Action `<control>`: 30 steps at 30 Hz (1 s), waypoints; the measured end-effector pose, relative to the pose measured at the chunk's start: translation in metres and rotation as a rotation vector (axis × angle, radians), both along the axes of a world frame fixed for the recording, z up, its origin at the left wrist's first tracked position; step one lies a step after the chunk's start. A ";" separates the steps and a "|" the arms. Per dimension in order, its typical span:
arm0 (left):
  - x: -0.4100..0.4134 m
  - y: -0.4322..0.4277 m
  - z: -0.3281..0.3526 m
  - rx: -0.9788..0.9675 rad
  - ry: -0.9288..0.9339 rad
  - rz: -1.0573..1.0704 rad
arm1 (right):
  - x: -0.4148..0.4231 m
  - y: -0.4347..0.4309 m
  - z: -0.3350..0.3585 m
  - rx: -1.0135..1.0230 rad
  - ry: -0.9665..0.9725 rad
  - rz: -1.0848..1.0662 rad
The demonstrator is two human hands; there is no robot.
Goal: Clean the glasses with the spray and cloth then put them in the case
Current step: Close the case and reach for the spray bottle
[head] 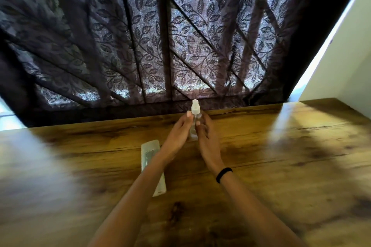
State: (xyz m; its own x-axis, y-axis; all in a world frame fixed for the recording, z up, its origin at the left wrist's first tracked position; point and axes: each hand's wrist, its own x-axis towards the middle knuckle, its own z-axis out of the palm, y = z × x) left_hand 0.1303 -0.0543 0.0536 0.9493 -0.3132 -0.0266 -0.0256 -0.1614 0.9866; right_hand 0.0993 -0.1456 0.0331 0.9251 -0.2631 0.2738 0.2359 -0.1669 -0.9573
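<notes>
A small clear spray bottle (195,110) with a white nozzle stands upright near the far edge of the wooden table (281,156). My left hand (176,136) and my right hand (206,140) wrap it from both sides, fingers on its body. A pale, long, flat case (150,158) lies on the table under my left forearm, partly hidden by it. No glasses and no cloth are in sight.
A dark curtain (160,46) with a leaf pattern hangs right behind the table's far edge. A white wall (345,56) rises at the right. A black band (223,174) circles my right wrist.
</notes>
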 end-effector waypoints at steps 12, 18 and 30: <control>0.016 0.061 0.002 0.081 -0.070 0.143 | 0.035 0.055 -0.001 0.122 0.124 0.240; 0.015 0.066 -0.006 0.091 -0.043 0.157 | 0.038 0.061 -0.007 0.112 0.166 0.246; 0.019 0.072 -0.014 0.063 -0.028 0.169 | 0.044 0.061 -0.009 0.053 0.275 0.272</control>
